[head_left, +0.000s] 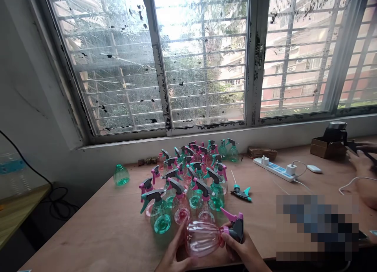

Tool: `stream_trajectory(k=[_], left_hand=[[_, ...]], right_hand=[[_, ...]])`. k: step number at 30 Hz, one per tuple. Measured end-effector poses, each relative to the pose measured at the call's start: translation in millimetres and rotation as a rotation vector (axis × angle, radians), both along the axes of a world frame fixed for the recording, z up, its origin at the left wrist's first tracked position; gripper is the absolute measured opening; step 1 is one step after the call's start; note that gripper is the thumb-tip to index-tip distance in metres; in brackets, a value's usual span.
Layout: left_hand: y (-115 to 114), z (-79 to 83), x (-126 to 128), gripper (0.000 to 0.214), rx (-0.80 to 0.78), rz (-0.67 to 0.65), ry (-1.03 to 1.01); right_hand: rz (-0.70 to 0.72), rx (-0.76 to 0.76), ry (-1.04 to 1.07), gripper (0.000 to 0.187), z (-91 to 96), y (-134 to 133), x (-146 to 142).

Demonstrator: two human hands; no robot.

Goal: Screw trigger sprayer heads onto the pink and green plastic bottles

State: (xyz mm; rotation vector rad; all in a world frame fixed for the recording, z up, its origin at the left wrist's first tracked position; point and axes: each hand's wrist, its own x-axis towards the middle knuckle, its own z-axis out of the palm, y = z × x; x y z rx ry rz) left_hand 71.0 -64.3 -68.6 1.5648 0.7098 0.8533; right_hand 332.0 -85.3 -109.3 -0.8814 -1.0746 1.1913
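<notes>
A clear pink spray bottle [203,238] lies on its side between my two hands at the table's near edge. My left hand [178,250] is wrapped round the bottle's base end. At the neck, my right hand [240,246] grips the pink collar just below the black and pink spray head [237,227]. Right behind stand several assembled spray bottles in a cluster, among them a green one [160,217] and a pink one [181,209]. A loose green and black spray head [242,193] with its thin tube lies to the right of the cluster.
A green bottle [121,176] without a spray head stands at the left. A white power strip [275,170] with plugs and cables lies at the back right. Another person's hand [363,166] shows at the right edge by a cardboard box [326,148]. A pixelated patch covers the lower right.
</notes>
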Motion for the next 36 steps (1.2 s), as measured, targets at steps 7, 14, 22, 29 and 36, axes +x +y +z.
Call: stream_trajectory(k=[7, 14, 22, 29, 36], left_hand=[[-3.6, 6.4, 2.7, 0.093, 0.03, 0.002, -0.016], [-0.9, 0.5, 1.9, 0.088, -0.065, 0.008, -0.052], [6.5, -6.7, 2.6, 0.098, -0.004, -0.056, -0.115], [-0.4, -4.0, -1.4, 0.093, -0.107, 0.04, -0.073], [-1.3, 7.6, 3.6, 0.089, 0.005, -0.016, -0.066]], right_hand=[[0.016, 0.007, -0.001, 0.044, -4.6, 0.8, -0.4], [-0.004, -0.026, -0.027, 0.05, -3.1, -0.9, 0.2], [-0.031, -0.023, -0.006, 0.052, 0.4, -3.0, -2.1], [-0.024, -0.012, 0.011, 0.048, 0.4, -3.7, -2.5], [-0.042, -0.026, 0.028, 0.049, 4.0, -3.4, -1.9]])
